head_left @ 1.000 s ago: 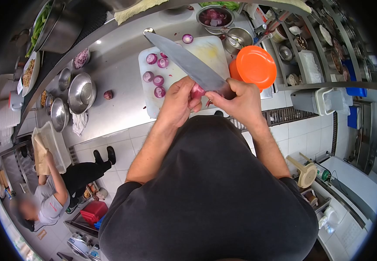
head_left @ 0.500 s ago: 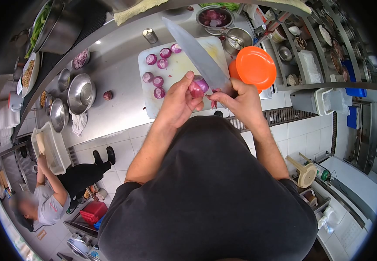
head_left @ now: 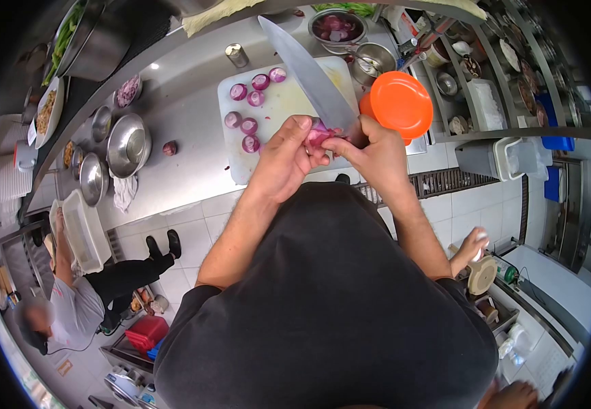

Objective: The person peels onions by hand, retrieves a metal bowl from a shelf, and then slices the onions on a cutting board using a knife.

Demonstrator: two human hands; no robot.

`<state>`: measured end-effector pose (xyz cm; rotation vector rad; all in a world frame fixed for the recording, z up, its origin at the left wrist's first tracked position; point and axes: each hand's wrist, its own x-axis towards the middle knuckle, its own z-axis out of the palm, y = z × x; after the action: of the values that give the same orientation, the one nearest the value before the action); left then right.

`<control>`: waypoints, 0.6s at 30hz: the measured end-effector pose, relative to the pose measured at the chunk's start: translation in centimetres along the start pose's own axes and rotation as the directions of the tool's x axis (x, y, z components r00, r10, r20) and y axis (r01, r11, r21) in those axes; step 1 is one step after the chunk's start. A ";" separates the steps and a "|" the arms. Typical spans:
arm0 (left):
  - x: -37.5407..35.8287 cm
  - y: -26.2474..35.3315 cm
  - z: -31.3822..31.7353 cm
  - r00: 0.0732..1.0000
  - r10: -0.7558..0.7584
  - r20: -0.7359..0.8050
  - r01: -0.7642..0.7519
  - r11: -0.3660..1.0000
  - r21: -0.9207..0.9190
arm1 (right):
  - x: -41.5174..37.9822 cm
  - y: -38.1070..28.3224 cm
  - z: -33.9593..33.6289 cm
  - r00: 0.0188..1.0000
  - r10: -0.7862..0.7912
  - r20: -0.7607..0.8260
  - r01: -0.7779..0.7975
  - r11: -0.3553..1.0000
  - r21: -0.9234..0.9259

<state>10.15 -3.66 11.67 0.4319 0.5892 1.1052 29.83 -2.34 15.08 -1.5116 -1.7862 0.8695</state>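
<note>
My left hand [head_left: 284,157] is closed on a purple onion [head_left: 318,134] above the near edge of a white cutting board [head_left: 286,103]. A large knife [head_left: 309,73] sits in the grip of my right hand [head_left: 376,151], its blade pointing up and to the left over the board. The right thumb touches the onion's skin. Several peeled onions [head_left: 255,98] lie on the left part of the board. A single small onion [head_left: 170,148] rests on the steel counter, left of the board.
An orange container [head_left: 401,105] stands right of the board, below metal bowls [head_left: 371,63]. More steel bowls [head_left: 129,145] are at the left. A co-worker [head_left: 76,302] stands lower left; another person's hand [head_left: 471,249] shows at the right.
The onion has turned in my left hand, and my right thumb has moved onto it. The co-worker's arms have shifted. Another person's hand has come into view at the right.
</note>
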 end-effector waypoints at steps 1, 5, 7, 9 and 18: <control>-0.1 0.0 0.1 1.000 -0.002 -0.012 0.002 1.000 0.008 | 0.0 0.0 -0.1 1.000 0.003 0.003 -0.003 1.000 -0.016; -0.3 0.1 -0.3 0.999 -0.033 -0.005 0.033 0.998 0.045 | 0.0 1.1 0.3 0.999 -0.035 0.025 0.036 0.998 -0.045; -0.4 0.2 -1.1 0.996 -0.085 0.020 0.084 0.995 0.058 | -0.1 1.4 0.5 0.998 -0.022 0.062 0.023 0.999 -0.024; -0.4 0.3 -1.9 0.986 -0.161 0.045 0.158 0.985 0.063 | -0.2 1.1 0.7 0.998 -0.028 0.051 0.023 0.996 0.089; -0.2 0.9 -1.1 0.970 -0.127 -0.205 0.136 0.990 0.032 | -0.3 0.7 0.8 0.997 -0.038 0.063 0.032 0.995 0.093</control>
<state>8.76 -3.46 11.39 0.3167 0.8133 1.0166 29.67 -2.59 14.03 -1.4040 -1.7882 0.9802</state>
